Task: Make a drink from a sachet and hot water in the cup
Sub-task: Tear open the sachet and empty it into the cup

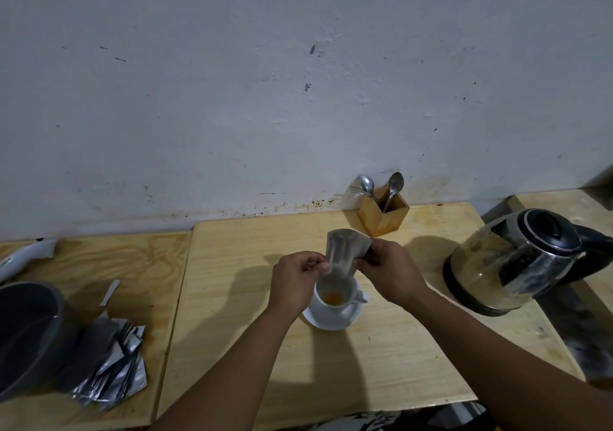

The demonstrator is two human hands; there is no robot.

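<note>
Both forearms reach in; left hand (295,276) and right hand (389,270) pinch the sachet (345,251) over the cup (333,294), mid-worktop (398,347). Powder looks emptied; next comes the kettle (517,261).

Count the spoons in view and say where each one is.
2. One spoon stands at the left of the wooden holder by the wall, the other spoon at its right. A fork sits there too; more may be hidden inside.
</note>
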